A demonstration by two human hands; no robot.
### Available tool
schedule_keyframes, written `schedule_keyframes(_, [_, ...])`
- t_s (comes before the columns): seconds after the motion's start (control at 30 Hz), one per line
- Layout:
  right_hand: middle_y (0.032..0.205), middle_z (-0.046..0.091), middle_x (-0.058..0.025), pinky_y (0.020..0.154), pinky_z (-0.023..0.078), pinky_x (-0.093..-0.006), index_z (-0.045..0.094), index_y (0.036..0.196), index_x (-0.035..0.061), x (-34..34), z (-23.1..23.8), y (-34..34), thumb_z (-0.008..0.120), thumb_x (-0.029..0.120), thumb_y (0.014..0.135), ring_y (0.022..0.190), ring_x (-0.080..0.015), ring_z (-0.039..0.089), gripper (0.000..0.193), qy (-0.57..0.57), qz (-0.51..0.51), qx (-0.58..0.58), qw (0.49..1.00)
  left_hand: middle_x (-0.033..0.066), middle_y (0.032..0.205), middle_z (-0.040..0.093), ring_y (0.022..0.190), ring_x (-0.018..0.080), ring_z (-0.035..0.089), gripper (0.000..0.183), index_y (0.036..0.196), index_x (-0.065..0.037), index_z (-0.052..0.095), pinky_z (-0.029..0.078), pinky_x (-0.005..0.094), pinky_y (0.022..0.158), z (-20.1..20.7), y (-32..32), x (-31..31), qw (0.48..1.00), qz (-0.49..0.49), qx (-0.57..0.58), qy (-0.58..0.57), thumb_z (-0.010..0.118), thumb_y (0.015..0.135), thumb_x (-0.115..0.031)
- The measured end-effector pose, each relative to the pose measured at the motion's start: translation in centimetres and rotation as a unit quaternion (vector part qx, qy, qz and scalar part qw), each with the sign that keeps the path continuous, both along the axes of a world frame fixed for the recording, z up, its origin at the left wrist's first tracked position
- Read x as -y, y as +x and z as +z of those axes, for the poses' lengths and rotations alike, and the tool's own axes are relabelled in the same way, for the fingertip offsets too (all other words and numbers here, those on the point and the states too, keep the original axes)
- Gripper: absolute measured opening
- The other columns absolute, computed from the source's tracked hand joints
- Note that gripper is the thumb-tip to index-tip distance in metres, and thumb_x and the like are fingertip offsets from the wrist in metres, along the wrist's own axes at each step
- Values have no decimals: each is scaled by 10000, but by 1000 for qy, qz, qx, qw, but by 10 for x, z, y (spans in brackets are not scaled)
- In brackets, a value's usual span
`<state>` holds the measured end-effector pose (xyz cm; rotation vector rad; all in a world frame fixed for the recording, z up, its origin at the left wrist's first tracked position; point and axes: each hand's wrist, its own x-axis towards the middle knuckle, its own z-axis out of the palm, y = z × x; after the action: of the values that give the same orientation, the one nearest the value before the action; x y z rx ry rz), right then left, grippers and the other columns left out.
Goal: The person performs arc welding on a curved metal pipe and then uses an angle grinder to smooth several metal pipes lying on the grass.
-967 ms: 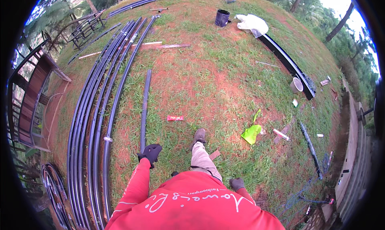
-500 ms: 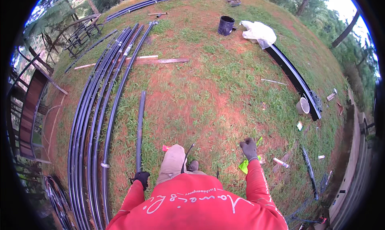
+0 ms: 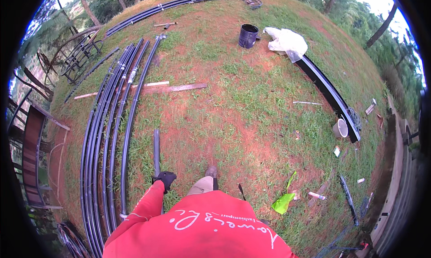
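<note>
The grey pipe [image 3: 156, 152] lies along the person's left side, its far end pointing ahead over the grass, its near part passing behind the left forearm. The left hand [image 3: 164, 180], in a black glove, is curled in a fist around it, with pipe showing ahead of the fist and again below it. A grey patch at the red shirt's [image 3: 211, 226] edge may be the right hand [image 3: 264, 222]; whether it is closed or spread cannot be told.

The pipe looks stiff and hollow, likely manageable one-handed but awkward for its length. Its smooth wall could slip or turn in a glove, so a full wrap near the balance point seems best; it does not look fragile.

A boot [image 3: 211, 171] stands on the ground to the right of it. To the left, long black pipes [image 3: 107, 143] lie side by side, well apart from the fist. A green bag [image 3: 282, 204] and a white tube [image 3: 317, 195] lie to the right. Farther ahead are boards [image 3: 188, 87], a black bucket [image 3: 248, 36] and a white sheet [image 3: 289, 44] over one end of a black beam [image 3: 323, 85].
</note>
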<state>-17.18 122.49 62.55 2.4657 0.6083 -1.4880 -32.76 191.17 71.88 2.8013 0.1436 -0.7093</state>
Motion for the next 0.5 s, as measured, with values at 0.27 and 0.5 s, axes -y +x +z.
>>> schedule_keyframes(0.27, [741,667,-103,517,543,-332,629,986,-26,-149,158,28,724,101,807,602,-191,656,239,199,-708,122,666,102,911,765,744,217,709,426,1135,-54,778,572,406,650,47,196,-103,889,410,-74,-191,722,915,-414])
schedule_keyframes(0.5, [737,659,-74,556,535,-338,641,932,7,-130,133,-13,735,145,818,630,-179,644,202,255,-755,233,558,117,1073,781,933,273,732,418,1176,-82,771,577,449,841,73,361,-3,956,168,-160,-181,646,941,-404])
